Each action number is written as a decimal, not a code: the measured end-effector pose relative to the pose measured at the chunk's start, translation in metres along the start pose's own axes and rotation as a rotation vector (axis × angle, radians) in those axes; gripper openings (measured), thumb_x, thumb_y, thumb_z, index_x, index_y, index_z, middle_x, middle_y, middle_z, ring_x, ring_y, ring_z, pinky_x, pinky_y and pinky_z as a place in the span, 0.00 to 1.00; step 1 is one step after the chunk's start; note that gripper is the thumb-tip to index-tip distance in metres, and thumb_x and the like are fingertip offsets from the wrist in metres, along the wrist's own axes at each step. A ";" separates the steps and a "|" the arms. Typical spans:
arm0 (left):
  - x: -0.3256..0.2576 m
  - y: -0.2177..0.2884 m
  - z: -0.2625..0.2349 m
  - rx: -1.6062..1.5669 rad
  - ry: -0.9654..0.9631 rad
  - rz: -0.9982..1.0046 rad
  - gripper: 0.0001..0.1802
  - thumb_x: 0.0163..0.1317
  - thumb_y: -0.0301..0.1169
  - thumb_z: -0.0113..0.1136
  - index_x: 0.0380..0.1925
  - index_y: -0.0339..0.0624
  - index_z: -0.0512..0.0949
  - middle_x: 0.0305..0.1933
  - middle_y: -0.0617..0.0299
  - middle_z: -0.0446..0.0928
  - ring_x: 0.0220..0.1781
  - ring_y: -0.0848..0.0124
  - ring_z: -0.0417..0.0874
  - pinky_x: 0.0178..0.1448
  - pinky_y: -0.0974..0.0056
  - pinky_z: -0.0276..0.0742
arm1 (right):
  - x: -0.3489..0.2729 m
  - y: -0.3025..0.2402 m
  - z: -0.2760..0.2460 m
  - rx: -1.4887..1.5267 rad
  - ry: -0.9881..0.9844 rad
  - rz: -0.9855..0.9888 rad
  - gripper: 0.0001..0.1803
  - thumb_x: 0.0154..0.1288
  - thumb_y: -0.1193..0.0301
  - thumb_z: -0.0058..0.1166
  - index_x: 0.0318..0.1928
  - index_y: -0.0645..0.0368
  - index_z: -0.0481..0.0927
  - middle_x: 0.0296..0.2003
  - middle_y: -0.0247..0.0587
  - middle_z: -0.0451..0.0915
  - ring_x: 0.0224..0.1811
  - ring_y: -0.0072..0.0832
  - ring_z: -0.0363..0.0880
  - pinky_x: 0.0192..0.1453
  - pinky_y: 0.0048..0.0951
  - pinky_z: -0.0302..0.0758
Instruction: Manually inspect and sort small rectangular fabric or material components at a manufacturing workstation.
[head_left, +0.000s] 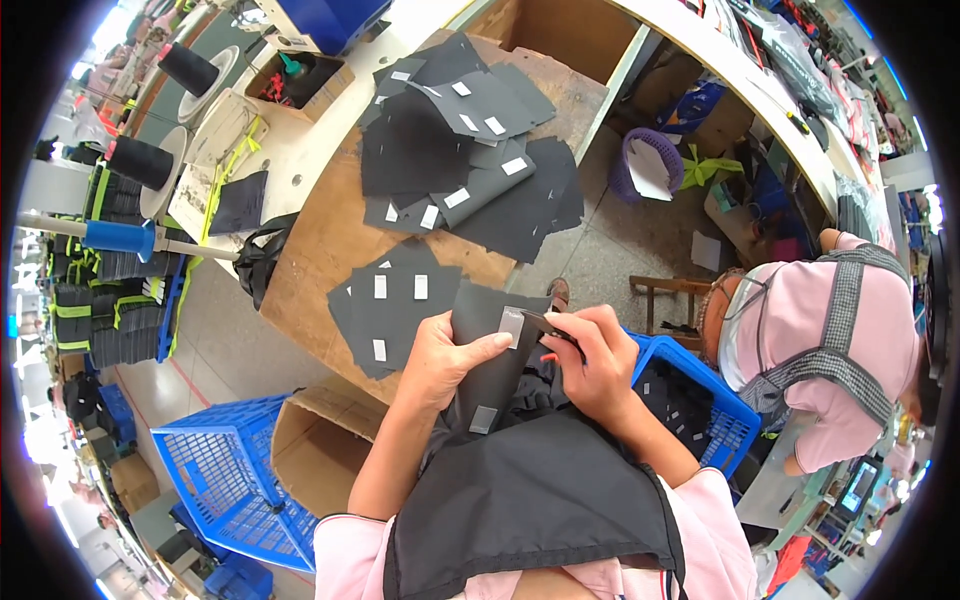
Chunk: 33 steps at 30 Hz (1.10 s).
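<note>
Head camera looks down on both hands above the lap. Left hand [450, 355] grips a dark fabric piece [490, 365] from its left edge, the thumb lying flat on it beside a small grey label [512, 325]. Right hand [592, 362] has its fingers closed on small black scissors [553, 327] whose tip touches this label. Just beyond, a stack of similar dark pieces [390, 300] lies on the brown tabletop [320, 240], and a blue basket [235, 475] stands on the floor at the left.
</note>
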<state>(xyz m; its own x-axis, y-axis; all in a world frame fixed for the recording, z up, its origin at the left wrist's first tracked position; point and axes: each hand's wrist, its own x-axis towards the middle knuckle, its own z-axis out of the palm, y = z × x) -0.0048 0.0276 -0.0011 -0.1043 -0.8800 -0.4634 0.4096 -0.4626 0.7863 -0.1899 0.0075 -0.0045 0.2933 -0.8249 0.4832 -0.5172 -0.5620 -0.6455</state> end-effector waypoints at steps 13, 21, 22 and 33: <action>0.012 -0.025 -0.009 0.078 0.017 0.072 0.14 0.62 0.30 0.56 0.46 0.36 0.73 0.42 0.61 0.76 0.44 0.75 0.74 0.50 0.67 0.71 | 0.046 0.042 -0.014 0.505 -0.568 0.419 0.08 0.50 0.78 0.58 0.31 0.62 0.73 0.26 0.29 0.64 0.27 0.17 0.62 0.29 0.21 0.61; 0.008 -0.016 -0.008 -0.106 0.041 -0.017 0.18 0.54 0.37 0.67 0.39 0.37 0.76 0.36 0.63 0.77 0.39 0.75 0.75 0.47 0.68 0.70 | 0.029 0.019 0.003 0.472 -0.477 0.465 0.10 0.52 0.73 0.61 0.31 0.62 0.73 0.26 0.34 0.66 0.26 0.20 0.65 0.29 0.22 0.62; 0.010 -0.018 -0.008 -0.128 0.127 0.016 0.16 0.53 0.35 0.68 0.36 0.36 0.77 0.33 0.64 0.77 0.36 0.75 0.76 0.44 0.68 0.71 | 0.027 0.007 0.002 0.300 -0.311 0.384 0.12 0.51 0.73 0.61 0.36 0.61 0.74 0.28 0.36 0.68 0.27 0.24 0.68 0.32 0.22 0.64; 0.007 -0.010 0.011 0.014 0.189 0.178 0.17 0.56 0.26 0.64 0.46 0.38 0.76 0.38 0.66 0.75 0.42 0.79 0.73 0.48 0.73 0.68 | 0.009 0.009 0.000 -0.055 -0.151 0.020 0.17 0.46 0.74 0.63 0.39 0.56 0.77 0.29 0.36 0.72 0.23 0.33 0.73 0.27 0.30 0.69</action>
<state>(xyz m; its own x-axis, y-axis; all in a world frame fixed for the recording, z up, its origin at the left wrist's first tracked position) -0.0194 0.0250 -0.0077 0.1407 -0.9125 -0.3841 0.3939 -0.3043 0.8673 -0.1919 -0.0046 -0.0059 0.3982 -0.8379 0.3732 -0.5663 -0.5447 -0.6186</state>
